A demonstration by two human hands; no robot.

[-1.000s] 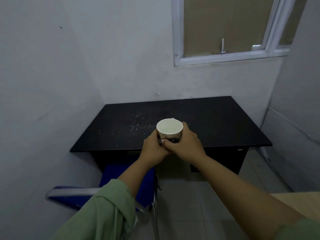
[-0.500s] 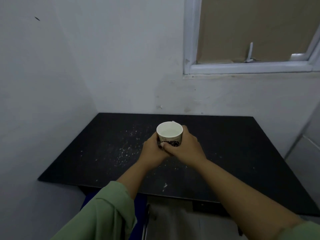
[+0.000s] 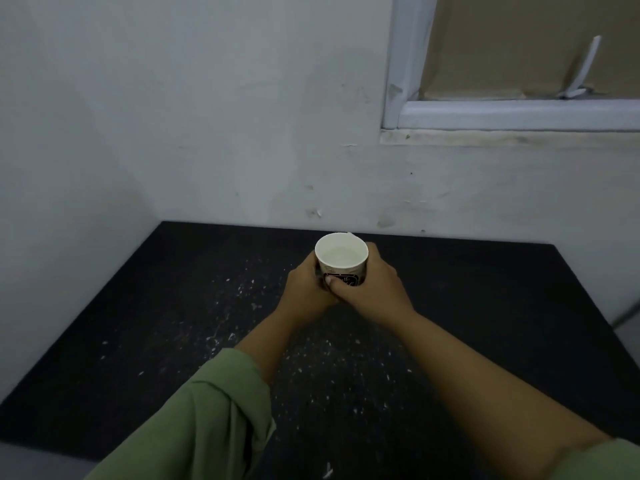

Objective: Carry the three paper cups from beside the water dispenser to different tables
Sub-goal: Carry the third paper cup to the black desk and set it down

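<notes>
A white paper cup (image 3: 341, 257) with a dark printed band and pale liquid inside is held upright above the back middle of a black table (image 3: 485, 306). My left hand (image 3: 304, 292) wraps its left side and my right hand (image 3: 367, 289) wraps its right side and front. The cup's base is hidden by my fingers, so I cannot tell whether it touches the tabletop. Only this one cup is in view.
The black table is speckled with white flecks and fits into a corner, with white walls at the left (image 3: 69, 168) and behind. A white-framed window (image 3: 512, 116) sits above the table's right half.
I have moved closer: the table now fills the lower view, and the blue chair and floor have dropped out of sight. Both hands keep the same hold on the cup, now over the table's back.
</notes>
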